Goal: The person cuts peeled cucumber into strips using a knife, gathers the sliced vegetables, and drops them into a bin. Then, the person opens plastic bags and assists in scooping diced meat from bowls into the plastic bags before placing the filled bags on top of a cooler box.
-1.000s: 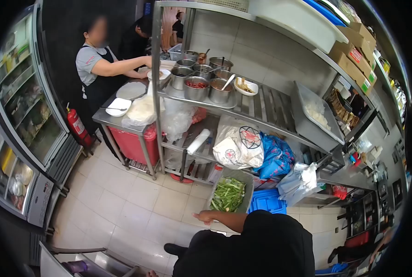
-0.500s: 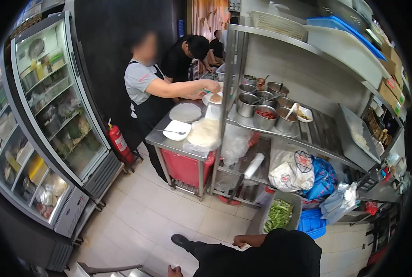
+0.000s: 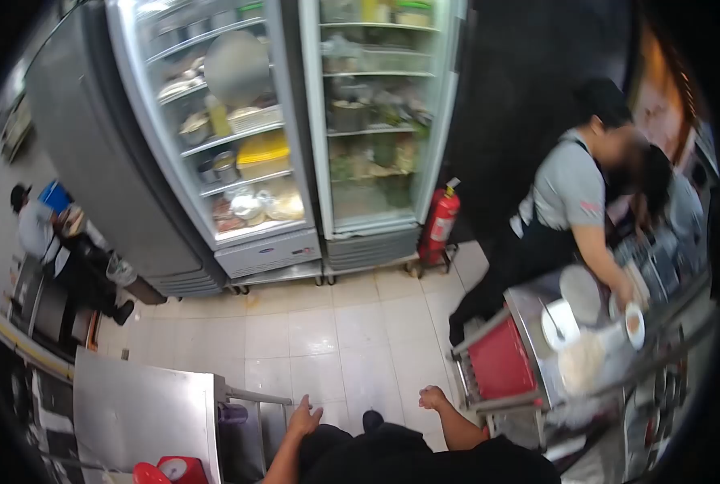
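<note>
My left hand (image 3: 304, 417) hangs low in front of me, beside the right end of a steel table (image 3: 146, 403). Its thumb and fingers are apart and nothing is in it. My right hand (image 3: 433, 397) is held out over the tiled floor, left of the small steel prep table (image 3: 529, 300). Its fingers are curled in; whether they hold anything is too small to tell. Neither hand touches a table. On the prep table lie a white dish with a spoon (image 3: 560, 324) and a pale round stack (image 3: 582, 362).
Two glass-door fridges (image 3: 318, 252) stand ahead, with a fire extinguisher (image 3: 441, 223) to their right. A co-worker (image 3: 566, 189) leans over the prep table; another person (image 3: 41, 234) is at the far left. A red scale (image 3: 180, 470) sits on the left table.
The view has swung left, from the shelving and greens bin to the fridges. My left hand has come further into view, with its fingers spread. The prep table now appears at the right.
</note>
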